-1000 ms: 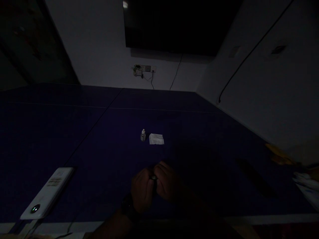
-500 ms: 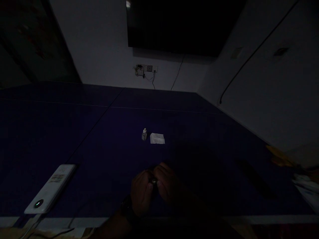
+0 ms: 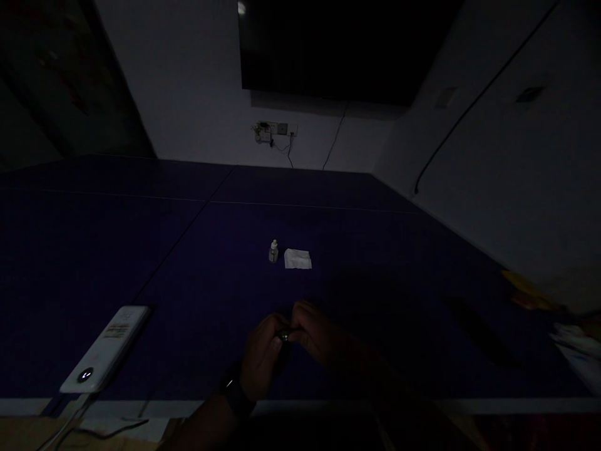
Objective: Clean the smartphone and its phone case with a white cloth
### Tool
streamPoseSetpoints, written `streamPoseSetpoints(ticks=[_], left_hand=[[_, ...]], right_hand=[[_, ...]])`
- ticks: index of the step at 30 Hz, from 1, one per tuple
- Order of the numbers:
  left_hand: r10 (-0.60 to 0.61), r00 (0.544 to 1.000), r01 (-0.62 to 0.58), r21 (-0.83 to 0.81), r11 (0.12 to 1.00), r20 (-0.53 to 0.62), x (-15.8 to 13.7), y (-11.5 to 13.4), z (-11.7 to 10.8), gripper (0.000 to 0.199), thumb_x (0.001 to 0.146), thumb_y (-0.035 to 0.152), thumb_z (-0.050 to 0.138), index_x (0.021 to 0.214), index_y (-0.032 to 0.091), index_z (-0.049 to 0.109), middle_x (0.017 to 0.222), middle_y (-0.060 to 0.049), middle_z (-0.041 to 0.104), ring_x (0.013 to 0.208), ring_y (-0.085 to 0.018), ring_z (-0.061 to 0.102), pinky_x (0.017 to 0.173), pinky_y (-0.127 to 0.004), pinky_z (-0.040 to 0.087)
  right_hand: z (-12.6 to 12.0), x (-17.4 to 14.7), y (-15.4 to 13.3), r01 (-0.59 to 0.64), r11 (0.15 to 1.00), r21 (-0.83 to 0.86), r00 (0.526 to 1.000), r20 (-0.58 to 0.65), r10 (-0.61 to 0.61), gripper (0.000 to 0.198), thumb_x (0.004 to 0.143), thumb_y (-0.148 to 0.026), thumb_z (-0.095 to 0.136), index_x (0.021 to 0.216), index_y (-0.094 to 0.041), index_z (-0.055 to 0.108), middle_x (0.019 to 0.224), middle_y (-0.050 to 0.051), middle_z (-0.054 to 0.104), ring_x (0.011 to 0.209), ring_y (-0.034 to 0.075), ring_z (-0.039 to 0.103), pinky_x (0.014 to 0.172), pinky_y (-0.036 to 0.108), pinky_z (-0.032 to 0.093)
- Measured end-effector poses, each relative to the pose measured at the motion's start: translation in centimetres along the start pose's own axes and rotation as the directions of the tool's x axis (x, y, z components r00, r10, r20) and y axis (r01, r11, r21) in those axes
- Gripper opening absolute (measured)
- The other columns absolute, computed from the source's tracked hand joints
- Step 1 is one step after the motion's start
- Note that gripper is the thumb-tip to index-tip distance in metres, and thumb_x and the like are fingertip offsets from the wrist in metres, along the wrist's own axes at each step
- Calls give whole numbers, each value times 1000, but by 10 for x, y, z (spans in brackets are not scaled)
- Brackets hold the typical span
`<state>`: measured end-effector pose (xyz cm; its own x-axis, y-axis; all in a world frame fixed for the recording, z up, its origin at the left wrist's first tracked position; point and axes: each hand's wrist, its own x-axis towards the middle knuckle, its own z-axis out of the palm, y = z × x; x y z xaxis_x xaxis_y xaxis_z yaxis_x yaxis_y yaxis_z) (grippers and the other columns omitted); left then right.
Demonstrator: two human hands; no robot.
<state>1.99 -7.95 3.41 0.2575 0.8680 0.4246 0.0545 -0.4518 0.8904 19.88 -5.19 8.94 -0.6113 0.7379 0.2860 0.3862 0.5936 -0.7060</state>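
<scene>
Small shiny object (image 3: 284,336) — between both hands, over blue table (image 3: 197,294) | left hand (image 3: 260,357), right hand (image 3: 313,332): fingers clamped on it, likely for steadiness | bottle (image 3: 273,254), white sheet (image 3: 297,259) — just beyond, presumably for reach

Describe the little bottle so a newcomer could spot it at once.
Find the black screen on the wall, then the dark blue table below it. Beyond the left hand and right hand, a white sheet lies on the table, with the bottle just left of it in the picture. The bottle stands upright with a pale, narrow top, whereas the sheet lies flat.
</scene>
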Motion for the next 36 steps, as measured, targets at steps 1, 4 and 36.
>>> streamPoseSetpoints(ticks=[1, 4, 36], left_hand=[[-8, 1000, 8, -14, 1000, 0, 0, 0, 0, 57, 102, 66, 28, 91, 19, 59, 88, -8, 65, 83, -23, 60, 76, -36, 46], [-26, 1000, 26, -48, 998, -6, 0, 0, -1, 56, 102, 65, 29, 92, 19, 59, 89, -8, 64, 84, -23, 59, 77, -36, 46], [-225, 969, 190, -269, 944, -103, 3, 2, -3, 50, 100, 65, 40, 103, 20, 61, 99, -9, 64, 97, -26, 57, 92, -40, 44]], right_hand=[[1, 0, 1, -16, 1000, 19, 1000, -5, 16, 21, 99, -27, 54, 82, -22, 45, 84, 1, 52, 79, 18, 50, 71, 33, 41], [5, 0, 3, -97, 991, 92, 994, -41, 102, 22, 95, -32, 62, 81, -21, 51, 84, 0, 55, 78, 17, 53, 69, 31, 41], [19, 18, -1, -12, 984, -180, 898, -434, -68, 22, 98, -38, 60, 85, -20, 62, 83, 4, 65, 77, 18, 60, 69, 32, 47]])
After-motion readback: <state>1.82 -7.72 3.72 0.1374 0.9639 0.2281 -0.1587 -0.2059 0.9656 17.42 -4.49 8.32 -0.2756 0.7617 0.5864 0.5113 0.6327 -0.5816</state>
